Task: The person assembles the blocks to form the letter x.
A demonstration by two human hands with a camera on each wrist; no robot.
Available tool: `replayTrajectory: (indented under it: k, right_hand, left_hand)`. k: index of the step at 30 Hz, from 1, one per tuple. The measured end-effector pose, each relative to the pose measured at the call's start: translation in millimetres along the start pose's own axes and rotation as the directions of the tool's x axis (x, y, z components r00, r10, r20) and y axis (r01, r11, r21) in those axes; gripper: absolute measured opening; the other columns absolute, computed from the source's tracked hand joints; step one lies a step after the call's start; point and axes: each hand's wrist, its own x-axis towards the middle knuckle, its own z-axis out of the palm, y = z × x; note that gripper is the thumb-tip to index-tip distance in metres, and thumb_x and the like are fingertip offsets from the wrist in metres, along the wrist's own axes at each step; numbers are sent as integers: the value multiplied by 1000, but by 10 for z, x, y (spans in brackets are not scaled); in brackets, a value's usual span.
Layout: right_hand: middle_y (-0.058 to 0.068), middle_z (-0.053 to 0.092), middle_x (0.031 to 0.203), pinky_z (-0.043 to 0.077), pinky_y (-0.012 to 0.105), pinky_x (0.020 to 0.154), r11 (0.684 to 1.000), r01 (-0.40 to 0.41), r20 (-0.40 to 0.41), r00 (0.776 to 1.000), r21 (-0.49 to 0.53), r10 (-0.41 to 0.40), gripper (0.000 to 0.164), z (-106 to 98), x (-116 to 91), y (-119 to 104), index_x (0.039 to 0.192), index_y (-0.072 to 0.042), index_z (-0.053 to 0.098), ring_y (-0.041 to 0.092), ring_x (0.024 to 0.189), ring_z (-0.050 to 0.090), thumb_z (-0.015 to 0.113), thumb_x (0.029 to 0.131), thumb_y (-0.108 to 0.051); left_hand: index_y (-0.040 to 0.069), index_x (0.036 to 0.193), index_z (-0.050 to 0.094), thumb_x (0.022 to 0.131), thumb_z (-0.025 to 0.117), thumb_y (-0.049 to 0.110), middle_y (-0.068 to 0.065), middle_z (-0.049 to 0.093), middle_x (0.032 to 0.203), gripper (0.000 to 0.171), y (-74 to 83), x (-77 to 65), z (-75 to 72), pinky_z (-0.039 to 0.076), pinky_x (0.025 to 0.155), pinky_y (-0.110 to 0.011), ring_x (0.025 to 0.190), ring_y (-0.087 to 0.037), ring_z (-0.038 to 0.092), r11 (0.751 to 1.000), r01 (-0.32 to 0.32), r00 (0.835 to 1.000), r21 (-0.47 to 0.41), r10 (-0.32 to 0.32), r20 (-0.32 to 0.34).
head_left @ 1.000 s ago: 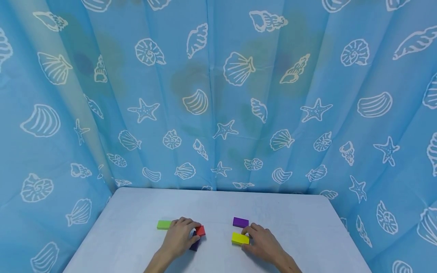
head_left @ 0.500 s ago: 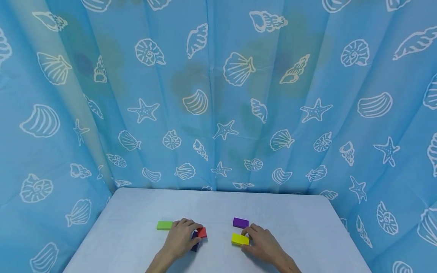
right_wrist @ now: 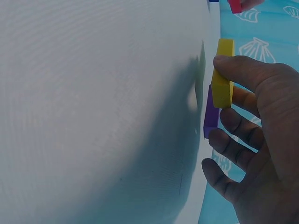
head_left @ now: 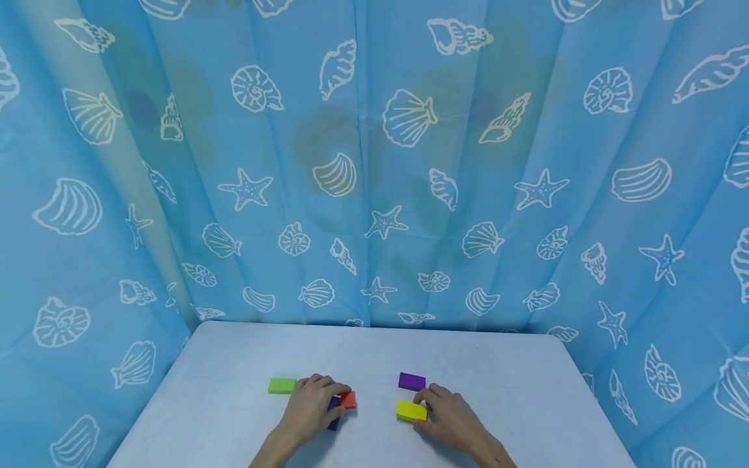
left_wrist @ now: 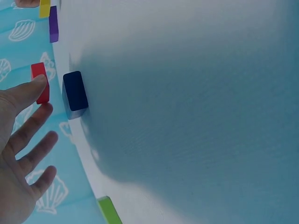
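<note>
My left hand [head_left: 309, 405] pinches a red block [head_left: 348, 400] between thumb and fingertips. Its other fingers are spread in the left wrist view. A dark blue block [left_wrist: 75, 91] lies on the table beside that hand, partly covered by it in the head view. My right hand [head_left: 453, 419] holds a yellow block [right_wrist: 223, 88] by one end, thumb on the near side and fingers on the far side. Just behind the yellow block lies a purple block [head_left: 412, 381]. To the left of my left hand is a light green block [head_left: 282, 386].
Both hands work over a white table [head_left: 491, 370] with rounded back corners. A light blue curtain [head_left: 363, 162] printed with white shells and starfish hangs behind the table and along its sides.
My left hand has shifted slightly to the right, and the red block has moved a little right and nearer to me. My right hand and the yellow block stay almost in place.
</note>
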Motion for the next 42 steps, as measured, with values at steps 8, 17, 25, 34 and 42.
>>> replayTrajectory:
  k: [8, 17, 25, 34, 42]
  right_hand:
    - [-9, 54, 93, 50, 47, 89, 1000, 0, 6, 1000, -3, 0, 39, 6, 8, 7, 113, -24, 65, 13, 81, 50, 80, 82, -43]
    - [-7, 53, 93, 49, 46, 87, 1000, -20, 21, 1000, -6, 20, 40, 26, 45, -3, 113, -22, 65, 14, 81, 49, 80, 82, -43]
    - [-8, 54, 92, 48, 47, 87, 1000, -27, 33, 999, 3, 27, 39, 26, 38, -22, 112, -22, 65, 14, 81, 49, 80, 83, -43]
    - [-8, 54, 93, 48, 47, 87, 999, -33, 27, 999, -4, 33, 39, 17, 31, -67, 112, -22, 64, 14, 82, 49, 80, 83, -43]
    - [-8, 58, 97, 48, 49, 91, 999, -36, 33, 999, 2, 36, 39, 6, 7, -109, 111, -23, 64, 15, 83, 50, 81, 82, -43]
  left_hand:
    - [31, 119, 72, 84, 81, 39, 9, 69, 102, 37, 33, -12, -25, 48, 92, -53, 104, -21, 62, 1000, 10, 1000, -2, -10, 16]
    - [31, 120, 72, 84, 81, 40, 9, 69, 102, 38, 38, -7, -1, 48, 92, -53, 103, -20, 62, 1000, 6, 1000, -11, -6, 21]
    - [33, 120, 71, 84, 81, 39, 10, 69, 103, 37, 42, 4, 31, 47, 92, -54, 103, -20, 62, 999, 12, 999, -31, -10, 50]
    - [33, 118, 72, 85, 81, 37, 11, 68, 101, 35, 74, -3, 33, 48, 92, -55, 102, -19, 61, 999, -9, 999, -38, 11, 47]
    - [34, 117, 72, 83, 82, 36, 12, 69, 100, 35, 122, -8, 39, 48, 92, -55, 102, -19, 62, 999, -13, 998, -37, 15, 59]
